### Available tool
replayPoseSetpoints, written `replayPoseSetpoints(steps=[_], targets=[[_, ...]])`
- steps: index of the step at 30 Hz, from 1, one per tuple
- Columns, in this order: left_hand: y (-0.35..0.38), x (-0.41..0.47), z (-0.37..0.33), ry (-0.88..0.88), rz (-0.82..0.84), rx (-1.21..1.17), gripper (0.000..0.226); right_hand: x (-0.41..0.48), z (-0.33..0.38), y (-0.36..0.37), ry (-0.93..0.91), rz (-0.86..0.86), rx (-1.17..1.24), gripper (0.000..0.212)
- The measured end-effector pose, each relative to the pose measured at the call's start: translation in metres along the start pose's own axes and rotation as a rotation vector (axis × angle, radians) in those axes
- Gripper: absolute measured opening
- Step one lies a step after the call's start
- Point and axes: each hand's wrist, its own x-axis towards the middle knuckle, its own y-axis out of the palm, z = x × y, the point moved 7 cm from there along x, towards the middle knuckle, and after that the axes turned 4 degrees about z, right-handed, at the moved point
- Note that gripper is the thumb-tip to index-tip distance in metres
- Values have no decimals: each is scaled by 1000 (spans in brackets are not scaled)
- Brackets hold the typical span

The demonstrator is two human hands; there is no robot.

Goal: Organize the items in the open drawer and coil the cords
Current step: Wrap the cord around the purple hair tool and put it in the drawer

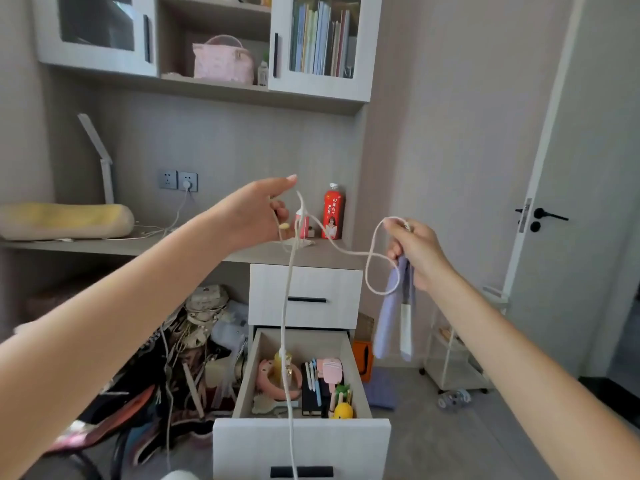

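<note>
The person holds both hands up in the air, over the open drawer [301, 441]. The left hand [252, 211] has one finger stretched out, and its other fingers [278, 206] curl round a white cord [287, 306]. From that hand the cord hangs straight down, past the front edge of the drawer. Another part of the cord runs across to the right hand [417, 252] and makes a loop there. The right hand pinches the top of the loop and also grips a purple hair iron [389, 320], which hangs down from it. The drawer is pulled out below the right end of the worktop [138, 245]. Inside it lie a pink ring [265, 372] on the left, some pens [311, 370] in the middle and a yellow toy [343, 410] at the front right corner. A red bottle [332, 211] stands at the right end of the worktop. A messy pile [173, 375] sits on the floor just left of the drawer.
</note>
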Motion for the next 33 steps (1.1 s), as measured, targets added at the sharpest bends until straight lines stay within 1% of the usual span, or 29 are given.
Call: replayPoseSetpoints(steps=[3, 4, 6, 8, 9, 11, 13, 15, 17, 20, 22, 24, 26, 30, 33], targets=[[-2, -2, 10, -17, -5, -5, 19, -16, -2, 23, 158, 209, -158, 13], [-3, -3, 14, -11, -21, 1, 20, -22, -2, 31, 178, 266, -225, 16], [0, -4, 17, 38, -20, 66, 21, -33, 3, 47, 129, 364, -333, 31], [8, -11, 25, 70, 37, 110, 20, -47, 3, 63, 48, 452, -404, 38], [13, -14, 31, 83, 75, 125, 19, -53, 1, 69, 27, 478, -409, 37], [19, -17, 47, 97, 131, 169, 18, -62, -14, 76, 63, 505, -363, 33], [20, -16, 65, 118, 157, 194, 18, -72, -32, 78, 116, 564, -295, 29], [15, -13, 85, 107, 161, 192, 22, -79, -53, 77, 151, 597, -231, 24], [6, -8, 107, 74, 127, 179, 26, -81, -73, 71, 149, 549, -212, 21], [-10, 1, 135, 71, 34, 212, 33, -78, -100, 61, 132, 445, -253, 19], [-20, 8, 150, 66, -13, 230, 35, -73, -114, 58, 140, 408, -241, 12], [-32, 18, 169, 20, -35, 216, 35, -66, -133, 53, 178, 382, -221, 18], [-38, 27, 187, -12, 0, 170, 31, -58, -148, 47, 215, 347, -188, 19], [-35, 37, 217, -60, 148, 85, 27, -37, -165, 28, 217, 217, -137, 19], [-36, 36, 238, -117, 233, 44, 45, -22, -182, 15, 301, 144, -36, 28]])
